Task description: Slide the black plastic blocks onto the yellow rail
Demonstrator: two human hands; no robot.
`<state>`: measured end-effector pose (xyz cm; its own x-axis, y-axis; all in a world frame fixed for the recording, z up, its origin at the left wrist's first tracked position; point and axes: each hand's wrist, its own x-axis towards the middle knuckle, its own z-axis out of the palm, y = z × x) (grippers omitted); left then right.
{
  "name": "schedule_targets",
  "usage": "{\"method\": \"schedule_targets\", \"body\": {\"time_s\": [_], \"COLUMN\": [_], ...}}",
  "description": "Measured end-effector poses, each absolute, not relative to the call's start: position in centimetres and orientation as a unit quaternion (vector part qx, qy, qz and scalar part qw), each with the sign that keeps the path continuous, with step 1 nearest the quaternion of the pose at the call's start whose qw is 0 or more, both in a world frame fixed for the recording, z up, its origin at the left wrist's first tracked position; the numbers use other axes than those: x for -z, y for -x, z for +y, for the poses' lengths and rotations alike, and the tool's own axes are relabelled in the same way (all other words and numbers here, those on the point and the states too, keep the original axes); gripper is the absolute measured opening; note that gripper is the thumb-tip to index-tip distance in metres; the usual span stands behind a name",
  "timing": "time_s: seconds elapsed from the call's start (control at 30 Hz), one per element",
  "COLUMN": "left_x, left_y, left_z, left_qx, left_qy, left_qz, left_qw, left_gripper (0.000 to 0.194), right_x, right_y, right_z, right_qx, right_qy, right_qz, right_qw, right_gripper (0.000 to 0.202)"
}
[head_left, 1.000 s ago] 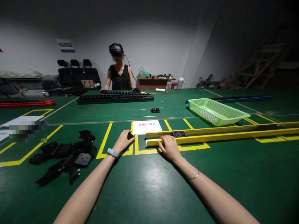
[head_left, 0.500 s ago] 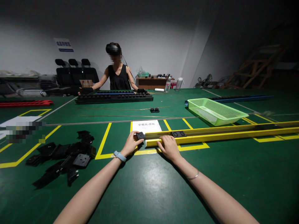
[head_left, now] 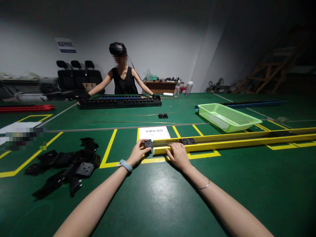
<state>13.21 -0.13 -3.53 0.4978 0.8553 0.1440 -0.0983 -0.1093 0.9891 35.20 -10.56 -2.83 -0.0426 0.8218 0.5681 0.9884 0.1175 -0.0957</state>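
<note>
Between the thumb and fingers of my left hand (head_left: 137, 152) is a black socket module (head_left: 148, 143), held at the left end of a long yellow rail (head_left: 222, 143). The module's face, with dark slots, is turned up. My right hand (head_left: 179, 156) is closed over the rail's near wall close to that same end. Further right inside the channel sits a black double-socket module (head_left: 188, 141). A loose pile of black socket modules (head_left: 85, 169) lies on the green table to the left of my left arm.
A green plastic basket (head_left: 229, 123) stands behind the rail, with a blue rail (head_left: 256, 104) beyond it. A printed sheet (head_left: 154, 131) lies behind my left hand. Across the table a person (head_left: 124, 80) handles dark rails (head_left: 118, 102). Two small black parts (head_left: 163, 116) and thin rods lie between.
Both my hands keep nearly the same place, with the module still at the rail's end. The view has shifted slightly. The person opposite has stretched both arms further apart along the dark rails.
</note>
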Motion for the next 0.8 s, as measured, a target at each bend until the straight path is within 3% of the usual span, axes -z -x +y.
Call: {"method": "schedule_targets", "body": {"time_s": [0.8], "left_x": [2.0], "left_y": [-13.0], "left_z": [-1.0], "left_qx": [-0.372], "left_qy": [-0.662], "left_qz": [0.308], "left_qw": [0.572], "left_gripper": [0.048], "right_x": [2.6], "right_y": [-35.5], "right_z": [-10.7], "right_qx": [0.154], "right_qy": [0.639], "right_qz": [-0.708], "right_qw": [0.257], "right_gripper": [0.027]}}
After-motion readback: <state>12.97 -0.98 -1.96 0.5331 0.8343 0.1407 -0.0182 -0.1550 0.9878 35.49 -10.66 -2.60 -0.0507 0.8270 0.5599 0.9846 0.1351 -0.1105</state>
